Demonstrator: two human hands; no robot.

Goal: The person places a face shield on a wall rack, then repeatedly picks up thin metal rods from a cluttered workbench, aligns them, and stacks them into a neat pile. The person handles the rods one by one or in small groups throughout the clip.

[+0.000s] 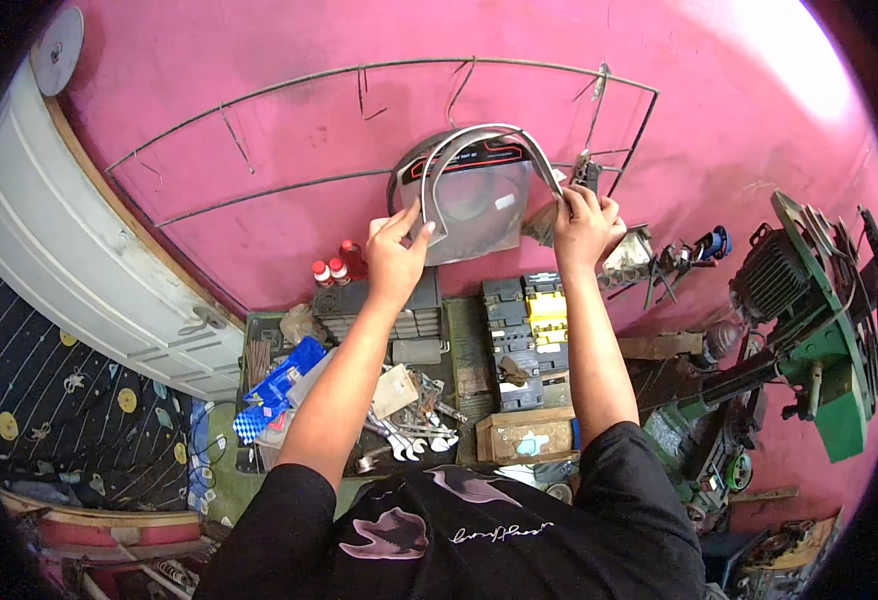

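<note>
Both my arms are raised in front of the pink wall, holding an arched, silver-grey band (534,150) between them. My left hand (396,255) pinches one end of the band, near its bent tip, with thumb and fingers. The other end is gripped by my right hand (584,228), fingers closed over it. Directly behind the arch hangs a clear plastic pouch (479,220) with a black and red header. A dark ring-shaped thing shows partly behind the pouch, mostly hidden. What the band is made of, I cannot tell for certain.
A thin metal rack (289,76) with hooks spans the wall. Below are red bottles (354,260), black and yellow organizer boxes (547,305), a wooden box (526,435) and several wrenches (399,440). A green machine (829,350) stands right; a white door (89,240) is left.
</note>
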